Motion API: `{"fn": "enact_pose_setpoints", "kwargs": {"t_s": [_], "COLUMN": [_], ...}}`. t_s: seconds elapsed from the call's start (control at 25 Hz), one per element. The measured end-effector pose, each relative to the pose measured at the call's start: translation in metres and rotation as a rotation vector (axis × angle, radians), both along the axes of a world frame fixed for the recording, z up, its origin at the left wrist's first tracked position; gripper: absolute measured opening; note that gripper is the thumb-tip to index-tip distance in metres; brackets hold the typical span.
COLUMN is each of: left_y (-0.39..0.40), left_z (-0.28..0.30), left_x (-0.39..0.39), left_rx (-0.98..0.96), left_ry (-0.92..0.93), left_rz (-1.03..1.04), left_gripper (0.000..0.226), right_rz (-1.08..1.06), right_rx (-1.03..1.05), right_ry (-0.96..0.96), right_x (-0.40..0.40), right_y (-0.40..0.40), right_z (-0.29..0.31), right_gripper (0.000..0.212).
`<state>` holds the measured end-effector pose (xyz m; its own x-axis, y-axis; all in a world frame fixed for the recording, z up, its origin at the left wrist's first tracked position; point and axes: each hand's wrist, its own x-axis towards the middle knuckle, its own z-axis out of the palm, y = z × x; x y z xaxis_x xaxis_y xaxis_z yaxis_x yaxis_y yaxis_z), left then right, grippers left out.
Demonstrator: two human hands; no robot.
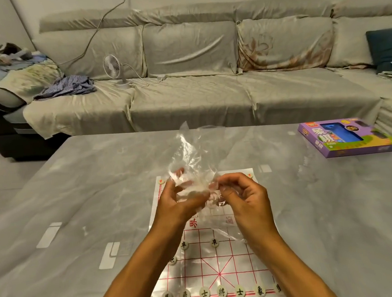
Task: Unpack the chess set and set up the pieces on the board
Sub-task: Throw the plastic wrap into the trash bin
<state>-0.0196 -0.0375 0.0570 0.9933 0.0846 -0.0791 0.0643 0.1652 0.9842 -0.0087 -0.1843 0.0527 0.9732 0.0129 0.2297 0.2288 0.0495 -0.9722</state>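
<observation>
Overhead, both hands are meeting above the far half of the xiangqi board [219,267], which is lying flat on the glossy grey worktop [77,204]. Left hand [174,202] is gripping a clear plastic bag [191,165], fingers curled round its lower bunched part. Right hand [243,197] is pinching the same bag from the other side, thumb and fingers closing on the film. Bag is rising crumpled above both hands; a few pale pieces are showing blurred inside it, count not readable.

Near edge of the board: a row of pale round pieces [221,292] with black characters is sitting along the last line. 2 more black-marked pieces [214,242] are sitting a few lines further up, another at the left edge. 2 red-marked pieces [161,181] are sitting at the far corners of the board.

Purple chess set box [347,137] is lying flat at the far right of the worktop, well apart from the board. Behind, a grey covered sofa [195,89] is carrying a small white fan [113,69] and a striped cloth [68,85].
</observation>
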Motion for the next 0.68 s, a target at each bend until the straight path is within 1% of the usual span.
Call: {"fn": "enact_pose_setpoints", "kwargs": {"t_s": [0.04,0.08,0.12,0.16,0.24,0.28,0.32,0.36,0.4,0.44,0.48,0.52,0.56,0.6,0.68], "left_y": [0.0,0.0,0.0,0.0,0.0,0.002,0.005,0.008,0.011,0.012,0.011,0.008,0.003,-0.003,-0.011], "left_z": [-0.001,0.0,0.0,-0.001,-0.003,-0.003,-0.003,-0.001,0.001,0.003,0.005,0.006,0.007,0.007,0.007], "left_x": [0.0,0.0,-0.001,-0.001,0.002,0.004,0.006,0.007,0.008,0.007,0.006,0.004,0.003,0.001,-0.003], "left_rx": [-0.154,-0.264,-0.279,-0.251,-0.197,-0.248,-0.33,-0.398,-0.41,-0.349,-0.238,-0.114,-0.017,0.045,0.122], "left_ry": [0.021,0.038,0.043,0.045,0.071,0.09,0.108,0.101,0.077,0.043,-0.005,-0.064,-0.111,-0.136,-0.14], "left_rz": [-0.06,-0.103,-0.115,-0.08,0.077,0.148,0.202,0.237,0.26,0.269,0.262,0.237,0.201,0.157,0.069], "left_gripper": [0.075,0.072,0.07,0.067,0.06,0.059,0.06,0.059,0.056,0.051,0.045,0.038,0.031,0.027,0.023], "right_rz": [0.019,0.026,0.037,0.075,0.248,0.319,0.32,0.254,0.169,0.136,0.163,0.222,0.295,0.357,0.421], "right_rx": [-0.001,-0.028,-0.076,-0.136,-0.223,-0.223,-0.19,-0.14,-0.099,-0.05,0.038,0.167,0.302,0.406,0.538], "right_ry": [0.009,0.007,-0.006,-0.029,-0.054,-0.03,0.016,0.076,0.155,0.274,0.422,0.566,0.659,0.681,0.645], "right_x": [0.0,0.0,0.0,-0.001,-0.006,-0.008,-0.008,-0.008,-0.01,-0.012,-0.012,-0.014,-0.015,-0.018,-0.019], "right_y": [0.0,0.0,-0.001,-0.001,0.001,0.002,0.003,0.002,0.0,-0.002,-0.003,-0.004,-0.005,-0.005,-0.004], "right_z": [0.0,-0.001,-0.003,-0.004,-0.001,0.002,0.003,0.004,0.006,0.009,0.01,0.01,0.009,0.009,0.012], "right_gripper": [0.011,0.012,0.014,0.019,0.038,0.048,0.053,0.052,0.047,0.04,0.037,0.041,0.044,0.043,0.043]}}
